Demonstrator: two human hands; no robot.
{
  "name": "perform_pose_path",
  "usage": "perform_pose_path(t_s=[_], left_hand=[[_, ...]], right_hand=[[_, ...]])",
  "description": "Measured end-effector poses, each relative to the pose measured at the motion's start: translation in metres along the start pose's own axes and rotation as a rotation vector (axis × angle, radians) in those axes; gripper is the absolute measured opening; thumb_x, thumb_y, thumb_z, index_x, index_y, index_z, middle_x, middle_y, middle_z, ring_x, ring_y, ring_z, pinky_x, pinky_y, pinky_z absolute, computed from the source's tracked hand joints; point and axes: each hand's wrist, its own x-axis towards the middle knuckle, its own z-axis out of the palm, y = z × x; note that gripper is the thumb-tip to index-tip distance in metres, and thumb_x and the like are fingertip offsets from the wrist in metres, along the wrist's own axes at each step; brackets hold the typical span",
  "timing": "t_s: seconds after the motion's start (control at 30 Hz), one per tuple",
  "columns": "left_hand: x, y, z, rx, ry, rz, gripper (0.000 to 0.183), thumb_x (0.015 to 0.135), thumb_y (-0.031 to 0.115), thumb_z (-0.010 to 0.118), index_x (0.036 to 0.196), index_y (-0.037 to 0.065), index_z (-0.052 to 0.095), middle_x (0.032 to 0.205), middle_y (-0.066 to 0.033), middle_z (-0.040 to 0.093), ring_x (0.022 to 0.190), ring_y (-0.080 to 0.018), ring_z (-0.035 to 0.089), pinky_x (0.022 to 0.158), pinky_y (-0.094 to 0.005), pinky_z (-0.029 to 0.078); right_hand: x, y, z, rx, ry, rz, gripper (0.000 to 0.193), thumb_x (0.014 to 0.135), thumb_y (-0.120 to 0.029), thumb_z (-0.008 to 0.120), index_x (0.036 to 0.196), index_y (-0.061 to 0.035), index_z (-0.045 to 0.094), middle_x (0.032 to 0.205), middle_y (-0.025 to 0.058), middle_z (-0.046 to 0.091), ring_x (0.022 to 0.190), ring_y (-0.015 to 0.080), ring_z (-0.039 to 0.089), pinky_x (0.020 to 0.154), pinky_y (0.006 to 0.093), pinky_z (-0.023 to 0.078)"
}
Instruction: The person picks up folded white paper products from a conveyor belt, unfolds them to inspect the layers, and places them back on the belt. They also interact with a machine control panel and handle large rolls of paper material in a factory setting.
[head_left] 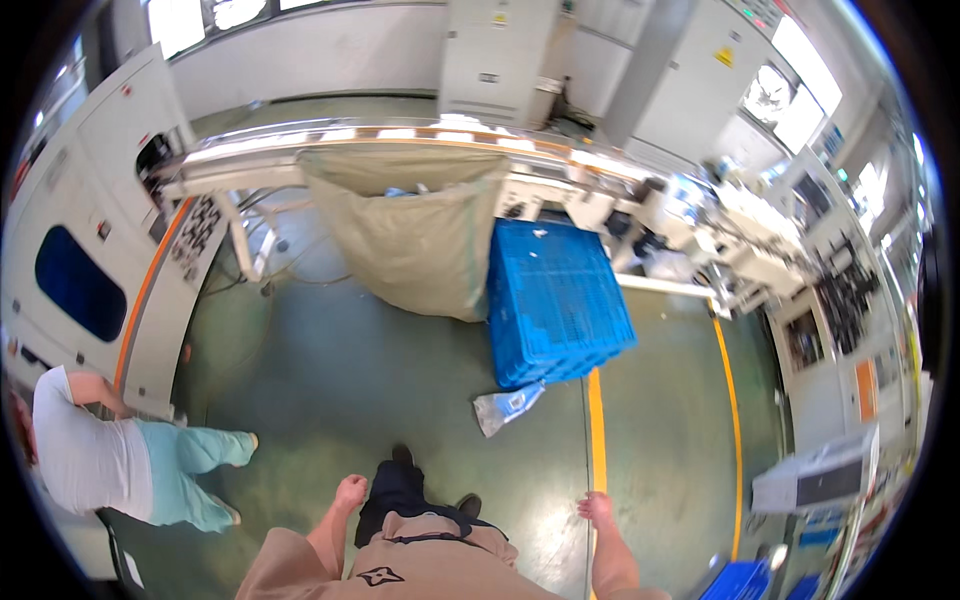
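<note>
My left hand [350,491] hangs in front of my left side, its fingers loosely curled with nothing visible in them. Out to the right, my right hand [597,508] is held over the yellow floor line [597,430], its fingers also curled and holding nothing that I can see. Neither hand touches anything. Ahead of me stands a stack of blue plastic crates [562,300]. A crumpled clear and blue plastic bag [508,405] lies on the floor at its near side. Left of the crates, a large beige sack [410,245] hangs open, with some light-blue and white pieces inside.
A long conveyor [350,133] runs behind the sack and crates toward machinery [750,235] at right. Left stands a white machine cabinet [75,215]; near it another person [100,455] in a white top faces away. Blue bins [738,580] are at lower right.
</note>
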Motion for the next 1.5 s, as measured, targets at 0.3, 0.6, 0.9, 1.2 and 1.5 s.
perform_pose_path(t_s=[0.3,0.6,0.9,1.2,1.5], left_hand=[[0.060,-0.005,-0.081,-0.222,-0.068,-0.568,0.018,0.089,0.023,0.061,0.091,0.005,0.064,0.064,-0.0056,0.060,0.049,-0.0189,0.055,0.044,-0.0381,0.046],[0.221,0.186,-0.241,-0.378,0.248,-0.123,0.024,0.092,0.024,0.057,0.100,0.003,0.066,0.073,-0.0024,0.063,0.062,-0.0124,0.057,0.052,-0.0298,0.045],[0.366,0.342,-0.323,-0.491,0.222,-0.081,0.027,0.100,0.024,0.058,0.120,0.007,0.061,0.089,-0.0027,0.066,0.071,-0.0110,0.062,0.057,-0.0268,0.049],[0.481,0.550,-0.474,-0.510,0.434,0.273,0.028,0.100,0.022,0.057,0.121,0.005,0.062,0.093,-0.0010,0.065,0.080,-0.0073,0.058,0.064,-0.0231,0.047],[0.613,0.792,-0.649,-0.230,0.549,0.840,0.029,0.104,0.019,0.052,0.127,0.002,0.060,0.112,-0.0051,0.068,0.105,-0.0142,0.062,0.087,-0.0271,0.049]], right_hand=[[0.045,-0.256,0.258,-0.156,-0.133,-0.171,0.037,0.096,-0.026,0.053,0.125,-0.0032,0.057,0.098,0.0167,0.068,0.080,0.0287,0.068,0.067,0.0429,0.058],[-0.043,-0.389,0.590,-0.177,-0.736,-0.158,0.033,0.103,-0.029,0.050,0.123,-0.0031,0.058,0.102,0.0147,0.069,0.089,0.0257,0.069,0.074,0.0385,0.058],[-0.036,-0.575,0.790,-0.192,-0.871,-0.236,0.037,0.104,-0.033,0.048,0.122,-0.0027,0.059,0.101,0.0113,0.070,0.087,0.0223,0.070,0.075,0.0338,0.057],[-0.073,-0.792,1.000,-0.393,-1.144,-0.449,0.039,0.105,-0.037,0.050,0.126,-0.0074,0.062,0.108,0.0050,0.070,0.093,0.0135,0.065,0.083,0.0301,0.054],[-0.124,-0.926,1.163,-0.207,-1.234,-0.766,0.032,0.105,-0.029,0.053,0.123,-0.0043,0.063,0.103,0.0035,0.068,0.095,0.0099,0.063,0.087,0.0268,0.051]])
